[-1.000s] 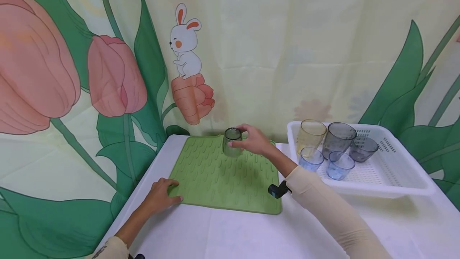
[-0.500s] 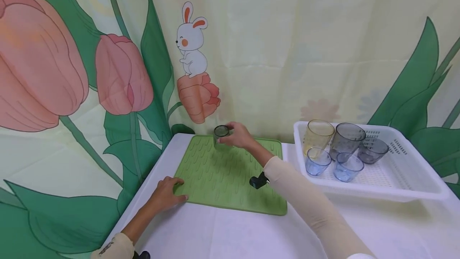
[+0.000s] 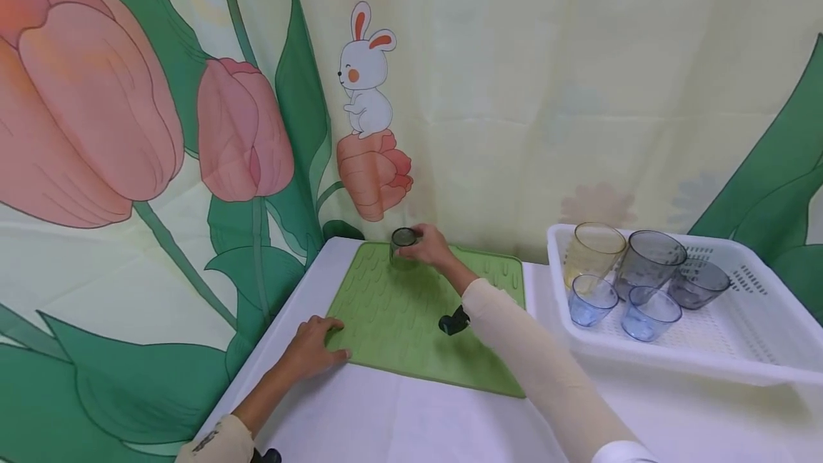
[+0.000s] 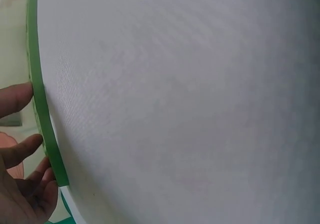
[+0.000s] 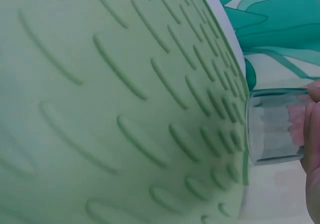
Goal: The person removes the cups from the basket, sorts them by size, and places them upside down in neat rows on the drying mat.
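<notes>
My right hand (image 3: 429, 247) holds a small grey see-through glass (image 3: 402, 251) at the back left of a green ridged mat (image 3: 411, 334). In the right wrist view, the glass (image 5: 275, 126) has one end right at the mat's surface; I cannot tell whether it touches. The right fingers (image 5: 313, 139) lie around its other end. My left hand (image 3: 313, 349) rests at the mat's front left corner with fingers spread. In the left wrist view, the thumb and fingers of the left hand (image 4: 22, 184) touch the mat's green edge (image 4: 45, 114).
To the right stands a white perforated basket (image 3: 739, 370). It holds a yellow glass (image 3: 593, 252), a tall grey glass (image 3: 649, 263), a short grey glass (image 3: 699, 284) and two blue glasses (image 3: 593, 300). A tulip-and-rabbit curtain (image 3: 489, 91) hangs behind the white-covered table (image 3: 411, 427).
The right hand has carried the grey glass leftward to the mat's back left and lowered it a little. The left hand stays at the mat's corner. The head view has turned right.
</notes>
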Tool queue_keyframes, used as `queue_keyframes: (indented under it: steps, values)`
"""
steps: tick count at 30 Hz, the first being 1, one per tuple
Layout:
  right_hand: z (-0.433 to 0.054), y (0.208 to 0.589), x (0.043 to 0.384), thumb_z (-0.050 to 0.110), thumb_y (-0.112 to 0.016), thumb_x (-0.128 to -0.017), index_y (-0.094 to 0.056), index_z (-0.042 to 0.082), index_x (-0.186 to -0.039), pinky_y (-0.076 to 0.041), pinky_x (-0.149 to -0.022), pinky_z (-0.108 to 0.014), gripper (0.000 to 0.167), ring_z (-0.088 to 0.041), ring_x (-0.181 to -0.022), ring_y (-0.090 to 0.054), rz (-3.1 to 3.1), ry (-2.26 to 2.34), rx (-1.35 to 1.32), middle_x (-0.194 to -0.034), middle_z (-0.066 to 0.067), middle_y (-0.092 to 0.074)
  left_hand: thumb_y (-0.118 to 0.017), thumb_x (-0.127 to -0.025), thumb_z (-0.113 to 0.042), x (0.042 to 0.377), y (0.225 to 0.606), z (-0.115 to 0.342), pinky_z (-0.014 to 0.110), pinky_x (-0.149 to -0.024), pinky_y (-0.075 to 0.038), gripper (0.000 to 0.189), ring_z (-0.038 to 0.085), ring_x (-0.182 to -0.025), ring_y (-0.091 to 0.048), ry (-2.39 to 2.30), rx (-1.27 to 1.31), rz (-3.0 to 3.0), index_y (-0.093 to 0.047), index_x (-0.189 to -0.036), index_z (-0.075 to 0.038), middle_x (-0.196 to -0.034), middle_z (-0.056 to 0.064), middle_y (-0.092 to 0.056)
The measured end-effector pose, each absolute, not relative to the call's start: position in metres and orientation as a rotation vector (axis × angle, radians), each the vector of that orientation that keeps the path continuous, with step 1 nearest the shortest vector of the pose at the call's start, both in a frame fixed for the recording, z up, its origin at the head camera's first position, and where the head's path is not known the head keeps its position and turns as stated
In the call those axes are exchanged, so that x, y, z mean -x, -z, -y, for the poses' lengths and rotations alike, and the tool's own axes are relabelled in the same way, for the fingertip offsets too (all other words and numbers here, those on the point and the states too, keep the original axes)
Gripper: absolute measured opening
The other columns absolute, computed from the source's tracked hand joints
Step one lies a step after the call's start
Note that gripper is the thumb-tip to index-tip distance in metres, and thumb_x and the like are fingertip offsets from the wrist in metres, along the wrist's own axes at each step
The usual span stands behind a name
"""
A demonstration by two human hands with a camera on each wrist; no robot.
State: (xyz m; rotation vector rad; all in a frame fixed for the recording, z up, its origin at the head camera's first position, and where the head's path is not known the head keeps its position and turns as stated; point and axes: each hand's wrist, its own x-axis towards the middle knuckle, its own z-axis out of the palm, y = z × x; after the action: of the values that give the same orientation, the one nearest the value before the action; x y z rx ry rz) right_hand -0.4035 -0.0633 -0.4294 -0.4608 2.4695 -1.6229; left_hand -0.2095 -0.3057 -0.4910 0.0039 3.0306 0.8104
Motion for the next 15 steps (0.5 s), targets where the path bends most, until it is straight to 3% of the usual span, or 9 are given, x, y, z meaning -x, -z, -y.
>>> queue_keyframes:
  steps: [5, 11, 15]
  values:
    - [0.08, 0.436, 0.411, 0.015, -0.082, -0.082, -0.054, -0.002, -0.137, -0.054, -0.09, -0.034, 0.064, -0.03, -0.113, -0.06, -2.463, 1.643, 0.475, -0.129, -0.018, -0.059, -0.084, -0.079, -0.027, 0.208, 0.493, 0.307, 0.05, -0.088, -0.05, 0.054, 0.031, -0.11, -0.051, -0.813, 0.008, -3.029, -0.065, -0.126, -0.007, -0.118, 0.015, -0.058]
    - [0.099, 0.442, 0.418, 0.013, -0.08, -0.084, -0.053, -0.003, -0.137, -0.052, -0.1, -0.043, 0.062, -0.034, -0.12, -0.059, -2.466, 1.688, 0.471, -0.133, -0.02, -0.058, -0.084, -0.08, -0.027, 0.209, 0.494, 0.306, 0.049, -0.087, -0.05, 0.053, 0.031, -0.109, -0.052, -0.803, -0.028, -3.042, -0.065, -0.126, -0.007, -0.117, 0.015, -0.058]
    - [0.109, 0.448, 0.423, 0.015, -0.08, -0.084, -0.053, -0.002, -0.138, -0.048, -0.104, -0.043, 0.063, -0.032, -0.125, -0.054, -2.506, 1.688, 0.417, -0.135, -0.02, -0.058, -0.084, -0.08, -0.027, 0.209, 0.494, 0.307, 0.047, -0.085, -0.05, 0.054, 0.029, -0.105, -0.052, -0.789, -0.022, -3.043, -0.064, -0.127, -0.006, -0.114, 0.014, -0.058]
